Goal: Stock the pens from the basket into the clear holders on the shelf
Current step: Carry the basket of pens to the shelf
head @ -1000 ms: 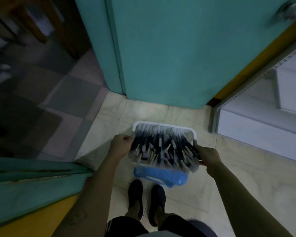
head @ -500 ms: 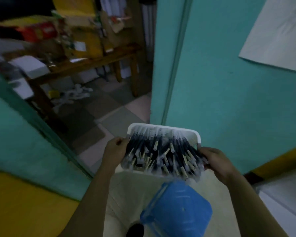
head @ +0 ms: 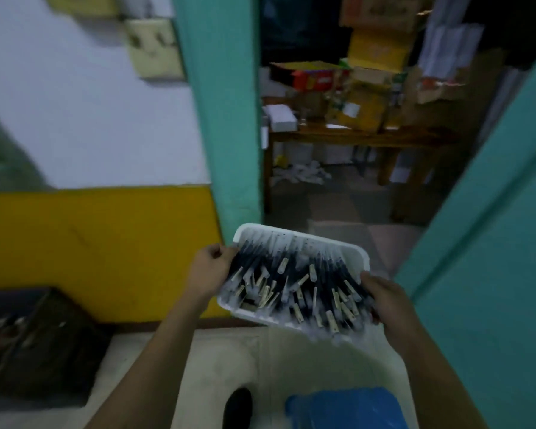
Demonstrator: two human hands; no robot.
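Nearest the camera, at the bottom edge: a blue plastic container [head: 347, 408], blurred, low right of centre; beside it the dark toe of a shoe [head: 237, 407] on the pale floor [head: 198, 366]. Both bare forearms reach forward from the lower frame. The left hand [head: 208, 270] is closed around the left rim of the white basket [head: 294, 236], fingers curled over the edge; the right hand [head: 384, 295] is closed on the right near corner, thumb on top. The basket is carried in the air, clear of the floor, tilted with its far end up; it is full of dark pens [head: 297, 283] heaped roughly lengthwise, pale ends toward the carrier. To the left, low, a dark crate [head: 37, 339] sits against a wall painted yellow [head: 99, 249] below and white above; contents blurred, not identified. Higher on that wall, a cream switch plate [head: 155, 51]. Just beyond the basket stands a teal door frame [head: 229, 119]; a teal door [head: 492, 243] occupies the right side. Through the opening, well beyond, a wooden table [head: 362, 139] carries stacked cardboard boxes [head: 375, 54] and packets; crumpled white material lies under it. No shelf or clear holders can be made out.
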